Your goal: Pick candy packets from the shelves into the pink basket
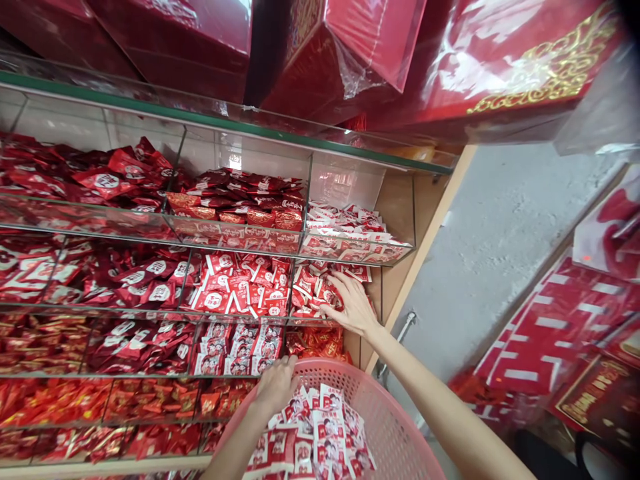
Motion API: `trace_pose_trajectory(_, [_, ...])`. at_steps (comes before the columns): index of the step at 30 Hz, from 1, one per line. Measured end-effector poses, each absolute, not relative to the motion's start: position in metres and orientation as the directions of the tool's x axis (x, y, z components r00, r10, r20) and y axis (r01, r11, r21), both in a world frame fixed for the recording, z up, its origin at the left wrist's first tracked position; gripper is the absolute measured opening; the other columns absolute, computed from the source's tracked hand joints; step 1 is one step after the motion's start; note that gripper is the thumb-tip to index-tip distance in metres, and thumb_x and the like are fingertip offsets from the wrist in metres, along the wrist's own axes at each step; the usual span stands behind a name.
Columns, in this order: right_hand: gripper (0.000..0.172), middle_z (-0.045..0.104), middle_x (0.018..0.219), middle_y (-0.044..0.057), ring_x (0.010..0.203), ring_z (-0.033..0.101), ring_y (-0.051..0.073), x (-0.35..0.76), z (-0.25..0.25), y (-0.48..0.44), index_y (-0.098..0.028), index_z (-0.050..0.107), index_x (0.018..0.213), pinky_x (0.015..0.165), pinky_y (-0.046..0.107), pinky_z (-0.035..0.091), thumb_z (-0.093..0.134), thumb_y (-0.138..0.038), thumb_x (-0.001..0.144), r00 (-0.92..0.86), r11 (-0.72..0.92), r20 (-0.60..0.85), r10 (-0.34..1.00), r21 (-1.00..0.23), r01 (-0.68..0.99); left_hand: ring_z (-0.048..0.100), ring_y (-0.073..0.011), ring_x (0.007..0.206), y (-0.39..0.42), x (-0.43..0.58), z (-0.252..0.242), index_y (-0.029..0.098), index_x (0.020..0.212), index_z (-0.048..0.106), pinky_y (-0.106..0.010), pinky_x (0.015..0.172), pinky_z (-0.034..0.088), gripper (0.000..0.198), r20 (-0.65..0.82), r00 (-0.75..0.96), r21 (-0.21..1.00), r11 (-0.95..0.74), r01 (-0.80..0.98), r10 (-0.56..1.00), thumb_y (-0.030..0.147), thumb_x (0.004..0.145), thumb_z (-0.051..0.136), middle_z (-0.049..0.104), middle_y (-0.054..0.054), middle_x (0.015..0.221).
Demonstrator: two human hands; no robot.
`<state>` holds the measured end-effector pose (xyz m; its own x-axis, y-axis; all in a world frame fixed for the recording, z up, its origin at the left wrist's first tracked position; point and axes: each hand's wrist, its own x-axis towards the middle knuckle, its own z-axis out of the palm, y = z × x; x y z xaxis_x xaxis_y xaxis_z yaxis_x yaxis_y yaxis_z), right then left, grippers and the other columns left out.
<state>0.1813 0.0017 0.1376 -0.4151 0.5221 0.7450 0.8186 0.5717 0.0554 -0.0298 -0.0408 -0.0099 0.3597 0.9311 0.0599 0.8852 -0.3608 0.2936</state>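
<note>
My left hand (278, 384) is closed over the near-left rim of a pink plastic basket (395, 407) with a perforated wall. Inside the basket lies a heap of small red-and-white packets (327, 427) with printed figures. My right hand (354, 305) reaches into a right-end shelf compartment, fingers spread over red-and-white wrapped packets (306, 291). Its fingertips rest on or just above them; I cannot tell which. Left of this compartment, behind a clear divider, more red packets (235, 283) with white labels fill the shelf.
Clear glass-fronted shelves (125, 230) hold several rows of red packets. Large wrapped red boxes (500, 60) stand on the green-edged glass top. A wooden side panel (420, 260) ends the rack. Red-and-white decorations (545, 327) hang on the grey wall (495, 207) to the right.
</note>
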Motion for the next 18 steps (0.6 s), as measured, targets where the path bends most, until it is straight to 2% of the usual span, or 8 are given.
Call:
trace_pose_trajectory(5, [0.034,0.053,0.123,0.011,0.115,0.048,0.023,0.19,0.129,-0.013,-0.019,0.053,0.118,0.097,0.04,0.039,0.047,-0.035,0.089,-0.318,0.594,0.816,0.483,-0.039,0.803,0.058,-0.0214,0.099,-0.04,-0.03,-0.011,0.021,0.116,0.047,-0.034,0.084,0.043,0.034,0.054,0.36,0.286,-0.36,0.888,0.931,0.028,0.084,0.037,0.062,-0.008,0.11])
trace_pose_trajectory(8, [0.022,0.055,0.116,0.011,0.107,0.051,0.022,0.186,0.125,-0.023,-0.02,0.06,0.102,0.092,0.038,0.041,0.05,-0.033,0.087,-0.309,0.607,0.829,0.466,-0.046,0.794,0.056,-0.0206,0.102,-0.04,-0.029,-0.014,0.021,0.116,0.047,-0.034,0.086,0.041,0.034,0.05,0.357,0.286,-0.356,0.89,0.933,0.029,0.085,0.036,0.06,-0.008,0.114])
trace_pose_trajectory(14, [0.02,0.058,0.111,0.009,0.103,0.051,0.022,0.176,0.124,-0.027,-0.022,0.064,0.091,0.088,0.039,0.04,0.046,-0.03,0.09,-0.351,0.622,0.778,0.521,-0.065,0.78,0.055,-0.0213,0.104,-0.04,-0.029,-0.012,0.02,0.118,0.046,-0.035,0.088,0.042,0.035,0.048,0.363,0.294,-0.361,0.885,0.93,0.029,0.085,0.035,0.059,-0.009,0.118])
trace_pose_trajectory(18, [0.021,0.059,0.108,0.008,0.1,0.051,0.021,0.175,0.128,-0.027,-0.022,0.064,0.091,0.085,0.037,0.04,0.045,-0.029,0.091,-0.32,0.63,0.788,0.525,-0.108,0.769,0.056,-0.0218,0.102,-0.041,-0.03,-0.011,0.02,0.116,0.047,-0.035,0.086,0.043,0.034,0.053,0.362,0.29,-0.361,0.886,0.931,0.028,0.085,0.036,0.06,-0.009,0.115])
